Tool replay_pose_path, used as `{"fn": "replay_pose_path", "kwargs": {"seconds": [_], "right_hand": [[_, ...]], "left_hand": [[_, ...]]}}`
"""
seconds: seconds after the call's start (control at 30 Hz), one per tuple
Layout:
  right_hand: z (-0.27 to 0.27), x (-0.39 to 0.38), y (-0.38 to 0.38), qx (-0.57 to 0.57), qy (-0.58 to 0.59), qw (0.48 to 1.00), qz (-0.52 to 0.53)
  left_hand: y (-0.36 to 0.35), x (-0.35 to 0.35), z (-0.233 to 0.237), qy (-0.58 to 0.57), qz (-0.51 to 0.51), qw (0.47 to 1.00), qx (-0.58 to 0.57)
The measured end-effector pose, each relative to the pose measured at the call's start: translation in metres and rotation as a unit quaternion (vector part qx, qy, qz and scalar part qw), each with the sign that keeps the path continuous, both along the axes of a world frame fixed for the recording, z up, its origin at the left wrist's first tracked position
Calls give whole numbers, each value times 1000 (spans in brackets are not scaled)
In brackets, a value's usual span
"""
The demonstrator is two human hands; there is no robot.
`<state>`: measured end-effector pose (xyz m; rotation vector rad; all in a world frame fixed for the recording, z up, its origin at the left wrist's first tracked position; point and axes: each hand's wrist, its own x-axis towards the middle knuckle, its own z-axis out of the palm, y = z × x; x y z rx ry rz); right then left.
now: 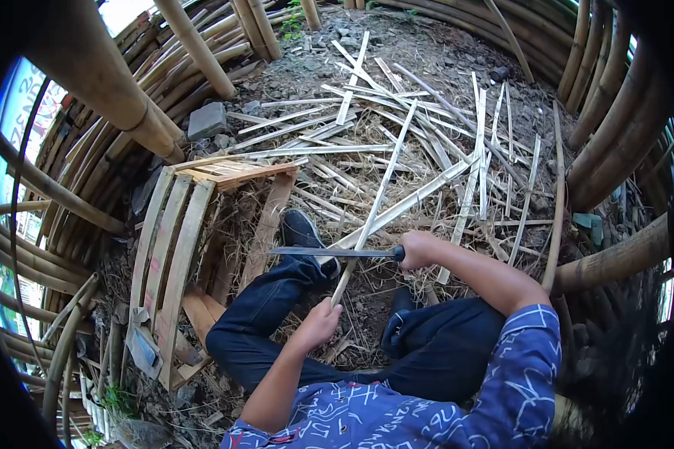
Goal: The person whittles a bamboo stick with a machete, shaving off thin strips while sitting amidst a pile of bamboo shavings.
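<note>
My right hand (418,251) is closed round the dark handle of a long knife (329,253), whose blade points left. The blade lies across a pale bamboo strip (386,176), overlapping it in this view. Lower down, my left hand (320,323) grips the near end of that same strip, which slants up and away to the right. A wider bamboo strip (421,196) passes beneath it near the blade. My shoe (302,230) is just beyond the blade, at the end of my bent leg.
Many split bamboo strips (337,150) and shavings cover the ground ahead. To the left stands a wooden crate (165,239). Thick bamboo poles (120,82) rise on the left, and more poles (621,142) on the right. A grey block (207,121) sits behind the crate.
</note>
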<state>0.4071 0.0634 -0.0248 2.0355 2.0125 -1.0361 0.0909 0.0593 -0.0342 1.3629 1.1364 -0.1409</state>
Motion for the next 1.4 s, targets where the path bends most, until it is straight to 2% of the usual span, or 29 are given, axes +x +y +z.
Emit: {"fn": "replay_pose_path", "kwargs": {"seconds": [0.07,0.1,0.17,0.2,0.27,0.3,0.33,0.37,0.43,0.53,0.7,0.87,0.93,1.07,1.13,1.2,1.27,1.4], "right_hand": [[2,1,2,6,-45,999,18],[2,0,3,-5,-50,999,12],[5,-3,4,4,-63,998,14],[8,-3,4,15,-76,997,20],[15,11,5,3,-72,997,-10],[10,26,7,7,-73,995,-61],[2,36,6,11,-74,991,-110],[-7,41,2,10,-71,991,-112],[-20,49,-4,64,-116,989,-69],[1,38,-1,31,-137,990,-26],[1,24,5,29,-156,986,41],[4,8,3,43,-147,987,57],[6,-4,-3,67,-104,991,58],[15,-34,-4,55,-80,983,157],[15,-17,1,33,-117,986,117],[4,16,11,-13,-143,990,9],[6,29,4,43,-141,989,-12],[4,21,-4,39,-154,987,-29]], "left_hand": [[-4,-1,-4,-31,-42,979,196],[-6,-3,-4,-30,-47,980,193],[-7,2,30,-13,2,994,112],[-6,-4,24,-13,-3,994,111],[-12,-26,10,-12,-8,995,97],[-18,-34,10,-10,-13,995,96],[-25,-40,22,-39,3,996,78],[-32,-46,32,-67,19,996,59],[-43,-63,35,-47,7,996,78],[-48,-73,54,1,-26,993,111],[-71,-107,47,2,19,994,103],[-70,-103,49,21,35,996,82],[-71,-102,42,13,16,994,108],[-76,-95,45,4,17,994,103],[-81,-101,58,27,5,996,89],[-87,-106,57,30,18,996,84],[-90,-97,59,12,13,996,90],[-81,-99,50,16,1,994,106]]}}
